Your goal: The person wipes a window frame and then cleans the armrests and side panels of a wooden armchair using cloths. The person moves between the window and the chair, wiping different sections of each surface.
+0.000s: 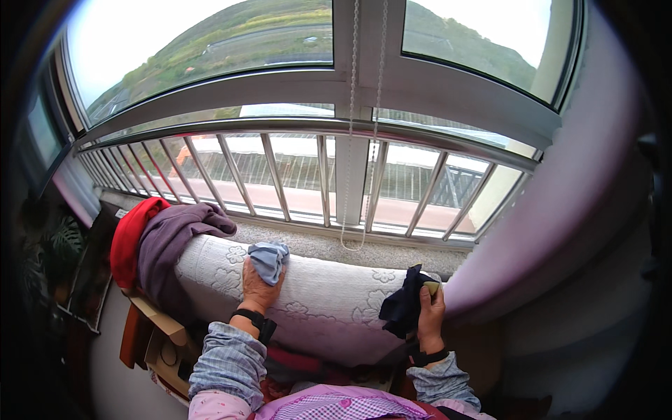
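Note:
My left hand point(262, 287) rests on a white cushion or sofa back with flower embroidery point(336, 283), its fingers closed round a bunched light blue cloth point(269, 260). At the right end of the same white cover, my right hand point(432, 315) grips a dark navy cloth point(403, 304) between thumb and fingers. A small pale yellow piece point(432, 287) shows at the thumb tip; whether it belongs to the dark cloth I cannot tell. The dark cloth hangs down over the front of the cover.
Purple point(168, 241) and red point(131, 236) garments drape over the cover's left end. Behind it run a stone sill point(315, 241) and a metal railing point(294, 126) before the window, with a looped bead chain point(344, 210). A lilac curtain point(546, 226) hangs right; an open cardboard box point(165, 346) stands lower left.

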The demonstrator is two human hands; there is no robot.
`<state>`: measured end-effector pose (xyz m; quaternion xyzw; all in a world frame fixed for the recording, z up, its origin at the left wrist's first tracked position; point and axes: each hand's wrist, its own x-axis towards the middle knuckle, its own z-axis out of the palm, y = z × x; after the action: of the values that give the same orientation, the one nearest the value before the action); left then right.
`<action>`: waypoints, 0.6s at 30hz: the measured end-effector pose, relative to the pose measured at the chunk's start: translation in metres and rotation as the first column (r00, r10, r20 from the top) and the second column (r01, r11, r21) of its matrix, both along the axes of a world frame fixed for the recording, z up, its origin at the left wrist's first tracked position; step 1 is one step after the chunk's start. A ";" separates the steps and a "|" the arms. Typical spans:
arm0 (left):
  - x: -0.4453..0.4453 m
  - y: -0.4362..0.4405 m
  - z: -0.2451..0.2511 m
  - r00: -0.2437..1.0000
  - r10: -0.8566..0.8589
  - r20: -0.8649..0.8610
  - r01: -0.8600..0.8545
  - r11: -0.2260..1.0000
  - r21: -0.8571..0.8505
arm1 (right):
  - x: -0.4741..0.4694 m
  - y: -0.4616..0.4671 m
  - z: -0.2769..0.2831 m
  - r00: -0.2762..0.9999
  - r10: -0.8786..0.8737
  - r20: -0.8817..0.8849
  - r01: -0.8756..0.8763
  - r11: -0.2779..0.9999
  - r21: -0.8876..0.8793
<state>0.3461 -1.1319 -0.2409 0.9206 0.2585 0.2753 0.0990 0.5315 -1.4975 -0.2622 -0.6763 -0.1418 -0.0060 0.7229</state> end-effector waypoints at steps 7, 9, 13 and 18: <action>-0.009 -0.004 0.016 0.993 -0.072 -0.099 0.068 0.997 -0.043 | 0.010 -0.004 -0.002 0.980 0.132 -0.149 -0.109 0.982 0.151; -0.007 -0.003 0.016 0.991 -0.086 -0.100 0.086 0.996 -0.006 | 0.009 -0.004 -0.003 0.982 0.126 -0.142 -0.103 0.982 0.159; -0.003 0.003 0.017 0.987 -0.129 -0.095 0.127 0.992 -0.024 | 0.006 -0.003 -0.005 0.980 0.116 -0.163 -0.082 0.976 0.204; 0.000 0.027 0.025 0.980 -0.176 -0.097 0.173 0.984 -0.040 | 0.004 -0.001 -0.002 0.978 0.102 -0.183 -0.067 0.979 0.190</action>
<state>0.3464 -1.1052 -0.2154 0.9507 0.1855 0.2151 0.1242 0.5351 -1.4986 -0.2638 -0.5977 -0.0990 0.0769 0.7919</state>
